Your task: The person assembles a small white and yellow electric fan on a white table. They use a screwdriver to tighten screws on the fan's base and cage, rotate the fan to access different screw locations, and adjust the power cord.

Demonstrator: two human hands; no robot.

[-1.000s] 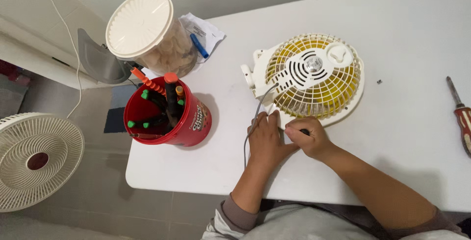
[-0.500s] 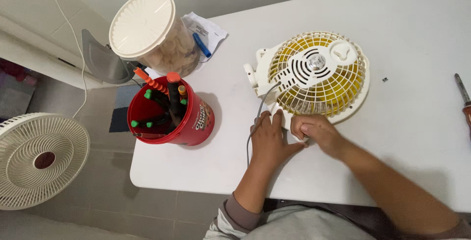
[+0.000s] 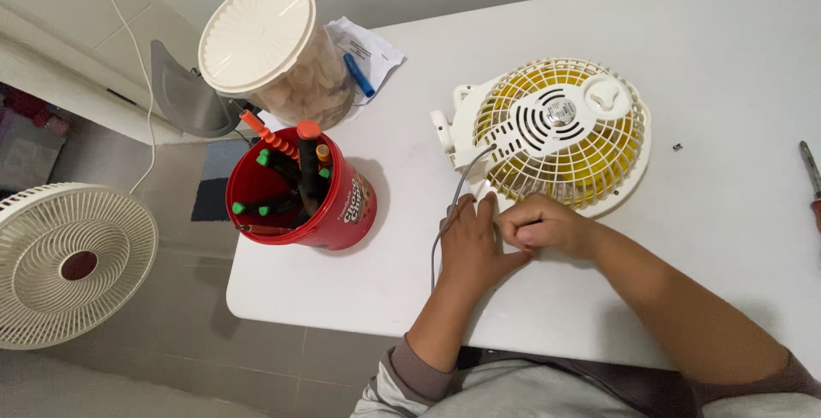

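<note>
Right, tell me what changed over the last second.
The right hand curled shut and slid a little left, up against the left hand; the dark tip it pinched a second ago no longer shows. The left hand stayed flat beside the fan, by the cord. Fan, red tub and jar stayed put.

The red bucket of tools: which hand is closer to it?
Left. The left hand rests on the table just right of the red bucket; the right hand lies farther right, by the fan.
</note>
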